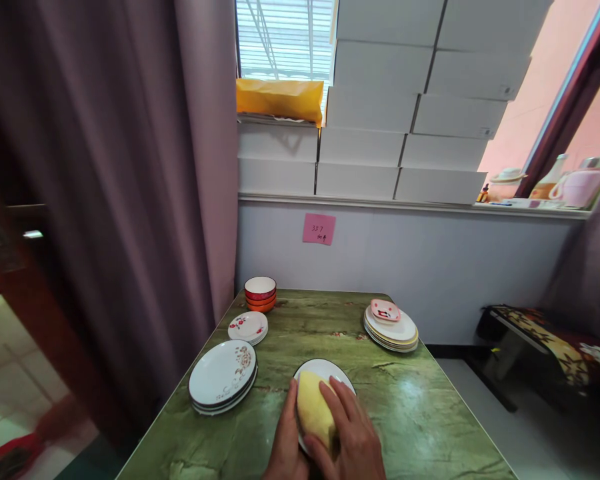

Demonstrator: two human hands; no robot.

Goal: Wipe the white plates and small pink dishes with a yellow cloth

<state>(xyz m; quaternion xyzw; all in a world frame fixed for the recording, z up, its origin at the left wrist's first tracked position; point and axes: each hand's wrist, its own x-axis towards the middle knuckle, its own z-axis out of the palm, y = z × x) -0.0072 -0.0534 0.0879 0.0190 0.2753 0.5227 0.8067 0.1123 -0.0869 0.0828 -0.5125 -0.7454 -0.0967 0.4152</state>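
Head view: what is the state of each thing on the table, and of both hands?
white plate, flat on table, under yellow cloth.
yellow cloth, gripped on plate by right hand.
left hand, at plate's left rim.
red bowls, stacked, upright.
pink dish, atop right plate stack.

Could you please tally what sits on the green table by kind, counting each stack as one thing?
Stacks of plates: 3
Stack of bowls: 1
Single white plate: 1
Small pink dish: 1
Yellow cloth: 1
Total: 7
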